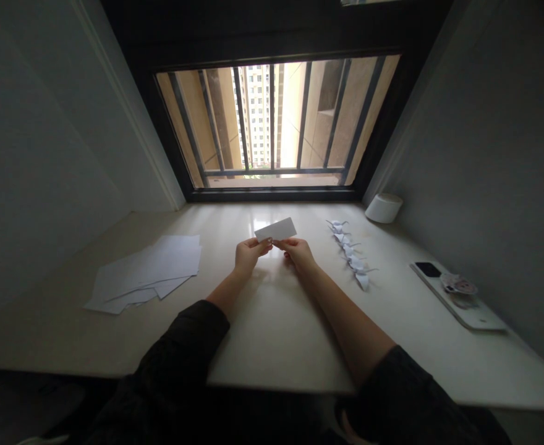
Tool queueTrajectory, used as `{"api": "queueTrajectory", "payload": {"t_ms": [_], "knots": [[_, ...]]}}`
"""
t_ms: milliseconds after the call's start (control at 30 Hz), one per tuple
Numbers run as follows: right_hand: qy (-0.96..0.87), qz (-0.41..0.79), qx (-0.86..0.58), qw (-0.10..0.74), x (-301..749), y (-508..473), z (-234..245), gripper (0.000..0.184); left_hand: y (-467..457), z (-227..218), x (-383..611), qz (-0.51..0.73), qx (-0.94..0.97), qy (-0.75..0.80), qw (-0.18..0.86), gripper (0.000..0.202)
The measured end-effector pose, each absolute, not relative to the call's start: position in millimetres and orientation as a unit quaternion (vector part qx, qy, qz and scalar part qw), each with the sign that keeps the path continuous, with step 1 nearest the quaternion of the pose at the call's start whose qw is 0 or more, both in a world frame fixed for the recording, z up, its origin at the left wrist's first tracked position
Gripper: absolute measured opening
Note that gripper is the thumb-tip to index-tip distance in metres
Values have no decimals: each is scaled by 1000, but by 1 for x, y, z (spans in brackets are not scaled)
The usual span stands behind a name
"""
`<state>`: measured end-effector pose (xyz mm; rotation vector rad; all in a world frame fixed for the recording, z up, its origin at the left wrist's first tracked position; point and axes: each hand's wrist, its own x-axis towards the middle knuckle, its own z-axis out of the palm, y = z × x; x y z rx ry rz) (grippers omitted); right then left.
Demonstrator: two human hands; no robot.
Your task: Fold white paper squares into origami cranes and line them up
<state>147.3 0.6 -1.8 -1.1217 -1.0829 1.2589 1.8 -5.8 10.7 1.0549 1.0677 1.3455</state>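
A small folded white paper (276,229) is held up above the pale desk (276,334), in front of the window. My left hand (248,253) pinches its lower left edge, and my right hand (297,252) pinches its lower right edge. Both hands have their fingers closed on the paper. A row of several folded white paper cranes (352,253) lies on the desk just right of my right hand. A loose stack of white sheets (146,269) lies to the left of my left hand.
A white round container (384,207) stands at the back right corner. A phone (457,296) with a sticker-like object on it lies near the right wall. A barred window (272,123) fills the far side. Walls close in left and right.
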Motion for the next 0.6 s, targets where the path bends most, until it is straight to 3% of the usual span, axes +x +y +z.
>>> {"api": "queueTrajectory", "payload": {"t_ms": [400,600], "knots": [[-424,530,-484,552,161,9,-1,31,3,10,-3,559,470,444,520,41],[-449,500,-496,550,169,12,-3,39,4,11,-6,559,477,455,502,41]]}}
